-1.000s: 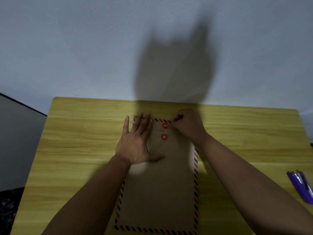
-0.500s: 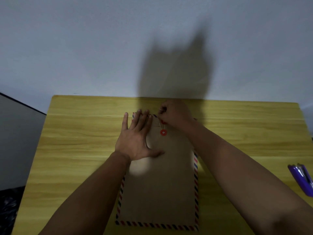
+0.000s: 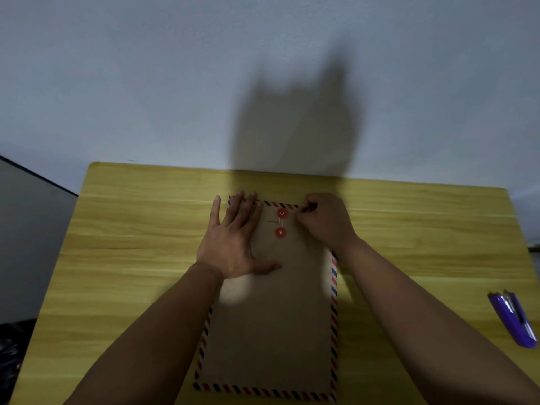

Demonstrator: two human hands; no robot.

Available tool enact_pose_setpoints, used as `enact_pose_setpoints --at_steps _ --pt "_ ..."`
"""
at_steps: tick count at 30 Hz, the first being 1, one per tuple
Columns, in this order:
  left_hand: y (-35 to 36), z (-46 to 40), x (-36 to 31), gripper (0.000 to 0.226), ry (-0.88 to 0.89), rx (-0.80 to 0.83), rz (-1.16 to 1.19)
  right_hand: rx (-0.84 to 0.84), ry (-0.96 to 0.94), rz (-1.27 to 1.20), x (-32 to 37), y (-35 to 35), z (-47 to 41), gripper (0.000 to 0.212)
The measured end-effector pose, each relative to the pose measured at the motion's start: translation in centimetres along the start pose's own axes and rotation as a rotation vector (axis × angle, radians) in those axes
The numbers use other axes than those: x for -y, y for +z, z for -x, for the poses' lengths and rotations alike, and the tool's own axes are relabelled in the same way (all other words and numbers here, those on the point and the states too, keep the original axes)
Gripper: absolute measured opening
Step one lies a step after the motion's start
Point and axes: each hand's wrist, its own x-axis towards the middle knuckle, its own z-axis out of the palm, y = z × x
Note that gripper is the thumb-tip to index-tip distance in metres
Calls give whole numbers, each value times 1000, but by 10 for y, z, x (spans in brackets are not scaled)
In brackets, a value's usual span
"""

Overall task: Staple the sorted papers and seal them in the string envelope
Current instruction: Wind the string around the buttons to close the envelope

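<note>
Left hand (image 3: pixel 233 244) flat, fingers spread, pressing envelope (image 3: pixel 271 323); right hand (image 3: pixel 324 220) pinches string (image 3: pixel 293 212) beside upper red button (image 3: pixel 282 213).

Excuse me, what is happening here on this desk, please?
A person is closing a brown string envelope that lies flat on a yellow wooden desk. The left hand presses flat on the envelope's upper part. The right hand pinches the thin string, which runs out from the upper red button; a lower red button sits just beneath. A purple stapler lies untouched at the desk's right edge. No loose papers are in view.
</note>
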Motion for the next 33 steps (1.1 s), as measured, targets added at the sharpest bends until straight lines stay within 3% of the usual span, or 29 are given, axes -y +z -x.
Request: enact_pose_setpoints --at_steps 4,6,10,16,20,33 --pt "3 0 0 137 2 -9 4 -52 -340 158 -9 4 36 8" --pt "3 0 1 137 1 -9 2 -113 -422 206 -10 7 49 11" --pt "4 0 1 138 0 1 -13 -135 -457 341 -4 5 62 5" --pt "4 -1 1 137 -2 17 -24 49 -475 556 4 13 90 4" --pt "5 0 1 136 -1 2 -20 25 -492 599 9 11 95 16" --pt "6 -2 0 114 29 -51 -30 16 -409 748 13 13 93 12"
